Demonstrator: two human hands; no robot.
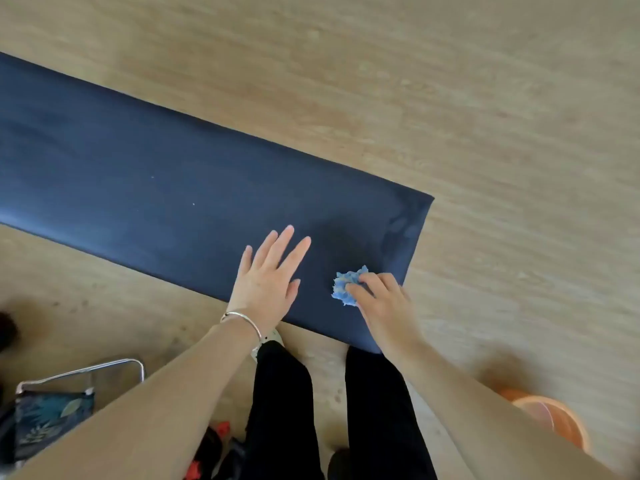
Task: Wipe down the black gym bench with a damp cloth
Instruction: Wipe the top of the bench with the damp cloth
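Bench [173, 161] ran diagonally across the wood floor [485, 98], black pad, its right end in view, its left running out of shot. The person stood at its near edge, by the right end.

Left hand [268, 282]: flat on the pad, palm down, fingers straight and spread, holding nothing. Thin metal bracelet [242, 320] on that wrist.

Right hand [384, 306]: fingers curled over a crumpled blue cloth [346, 287], pressing it onto the pad. The cloth sat near the bench's near right corner, just right of the left hand, not touching it.

Pad surface: darker patch [339, 244] just beyond the cloth, faint streaks [398, 230] toward the end edge, a couple of pale specks [193, 204] mid-pad.

Black trousers [280, 410] below the arms, legs close against the bench's near side.

On the floor, to the person's right: round orange container [550, 420], blurred, partly behind the right forearm. To the left: a metal frame [86, 372] with dark leaf-print fabric [52, 417] under it. Red-and-black items [214, 441] low centre, too blurred to tell.
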